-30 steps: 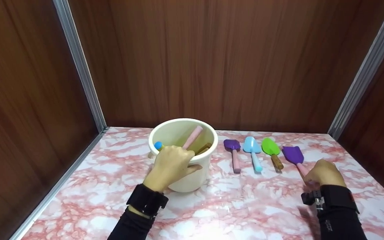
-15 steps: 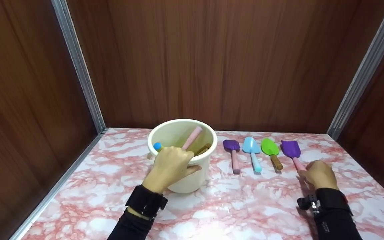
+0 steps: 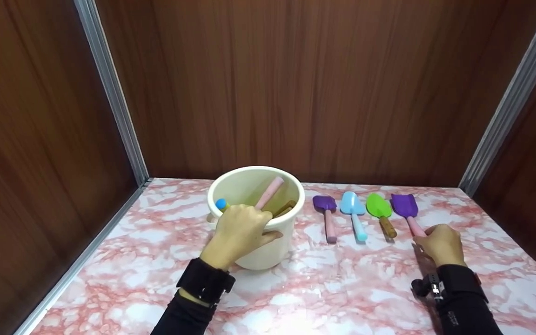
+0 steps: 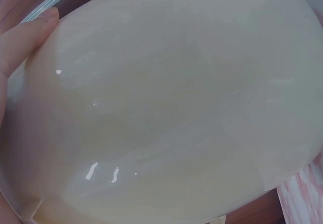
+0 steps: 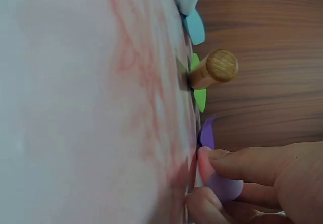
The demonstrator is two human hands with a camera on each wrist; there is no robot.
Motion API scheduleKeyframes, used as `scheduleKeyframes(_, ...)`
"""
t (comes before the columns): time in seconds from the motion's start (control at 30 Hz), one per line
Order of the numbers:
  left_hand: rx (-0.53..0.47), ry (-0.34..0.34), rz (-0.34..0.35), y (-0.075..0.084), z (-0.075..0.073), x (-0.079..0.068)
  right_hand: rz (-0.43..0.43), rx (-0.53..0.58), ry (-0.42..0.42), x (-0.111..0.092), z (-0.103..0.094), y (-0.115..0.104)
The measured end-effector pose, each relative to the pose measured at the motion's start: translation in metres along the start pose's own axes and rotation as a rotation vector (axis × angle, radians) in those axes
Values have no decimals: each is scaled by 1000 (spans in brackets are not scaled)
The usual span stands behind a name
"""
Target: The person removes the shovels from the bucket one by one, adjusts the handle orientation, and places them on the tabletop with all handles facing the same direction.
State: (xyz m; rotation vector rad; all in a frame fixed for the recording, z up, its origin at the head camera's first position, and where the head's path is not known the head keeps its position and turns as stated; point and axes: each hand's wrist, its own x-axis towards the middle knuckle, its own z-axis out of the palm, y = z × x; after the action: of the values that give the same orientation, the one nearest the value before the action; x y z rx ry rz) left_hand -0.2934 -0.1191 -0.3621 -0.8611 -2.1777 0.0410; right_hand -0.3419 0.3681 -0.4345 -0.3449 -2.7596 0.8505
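Note:
At the right of the head view, my right hand point(image 3: 441, 243) pinches the pink handle of a purple toy shovel point(image 3: 404, 205) lying on the table. The right wrist view shows thumb and fingers around that handle end point(image 5: 224, 185). My left hand point(image 3: 240, 232) grips the near rim of a cream bucket point(image 3: 268, 251), fingers over the edge and thumb along the outside. Inside the bucket lean a pink handle point(image 3: 269, 192), a blue-tipped handle point(image 3: 221, 204) and brown handles point(image 3: 286, 208); their lower parts are hidden. Bucket wall point(image 4: 166, 103) fills the left wrist view.
Left of the held shovel, a green shovel point(image 3: 378, 205) with a brown handle, a light blue shovel point(image 3: 352, 203) and another purple shovel point(image 3: 324, 203) lie in a row. Wood panels point(image 3: 296, 93) enclose the marbled pink table point(image 3: 156, 279) at the back and sides.
My right hand has shifted left and turned the purple shovel, whose blade has moved left and farther back, closer to the green one. The left hand stays on the bucket.

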Motion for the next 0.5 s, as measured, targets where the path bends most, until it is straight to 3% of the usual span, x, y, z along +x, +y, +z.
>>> scheduleKeyframes(0.3, 14, 11, 5, 0, 0, 0, -21, 33, 39, 1, 5, 3)
scheduleKeyframes(0.5, 19, 15, 1, 1, 0, 0, -7, 38, 4, 2, 4, 4)
